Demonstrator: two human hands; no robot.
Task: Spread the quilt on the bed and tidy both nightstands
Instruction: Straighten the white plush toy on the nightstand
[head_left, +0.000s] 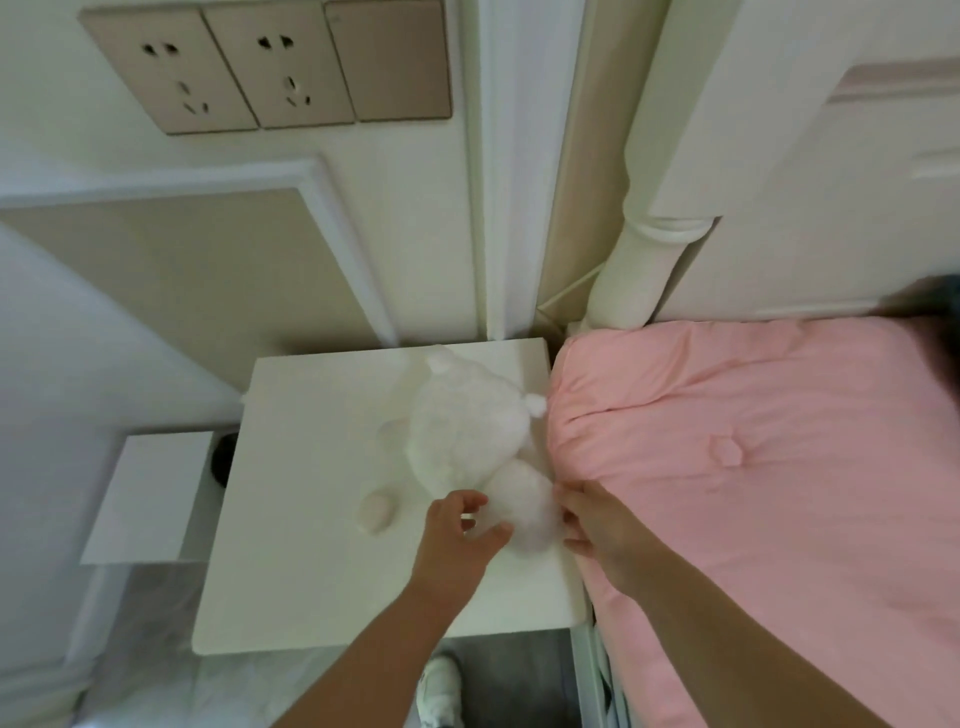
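Note:
A white plush toy (467, 426) with pale pink paws lies on the white nightstand (291, 545), close to the bed. My left hand (457, 535) is at the toy's near end, fingers spread and curled around its rounded lower part. My right hand (597, 525) presses against the other side of that same part, next to the mattress edge. The pink quilt (753, 467) lies spread over the bed on the right, reaching the headboard.
A smaller white box (150, 493) stands left of the nightstand, with a dark round object (226, 460) between them. Wall sockets (234, 73) sit above. The cream bedpost (639, 270) and headboard stand behind. My shoe (441, 691) shows on the grey floor.

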